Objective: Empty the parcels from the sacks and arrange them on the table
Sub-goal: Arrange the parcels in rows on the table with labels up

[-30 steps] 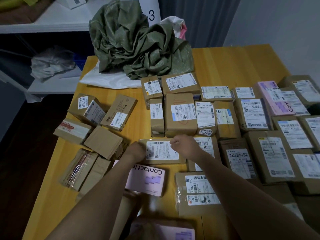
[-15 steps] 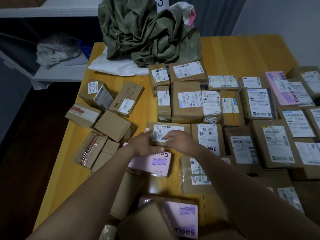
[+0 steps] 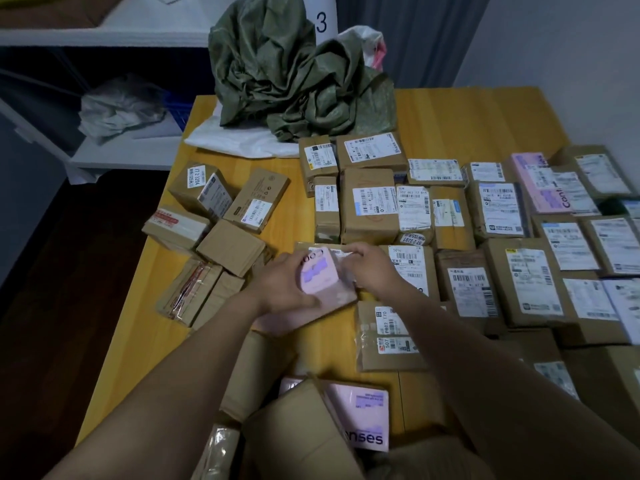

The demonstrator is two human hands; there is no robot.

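Observation:
Several brown cardboard parcels with white labels lie in rows on the yellow wooden table (image 3: 467, 116). A crumpled green sack (image 3: 294, 71) sits at the table's far edge on a white sack (image 3: 239, 140). My left hand (image 3: 284, 285) grips a small pink parcel (image 3: 318, 275), tilted up off the table just in front of the middle row. My right hand (image 3: 370, 268) holds the pink parcel's right side with curled fingers. Beneath my hands a brown labelled parcel (image 3: 408, 268) lies partly hidden.
A loose group of brown parcels (image 3: 225, 216) lies at the left of the table. More parcels, one pink and marked "enses" (image 3: 363, 420), crowd the near edge. White shelves (image 3: 104, 36) with a crumpled grey bag (image 3: 117, 109) stand to the left, above dark floor.
Both hands left the brown labelled parcel and took hold of the pink parcel, lifting and tilting it up from the table.

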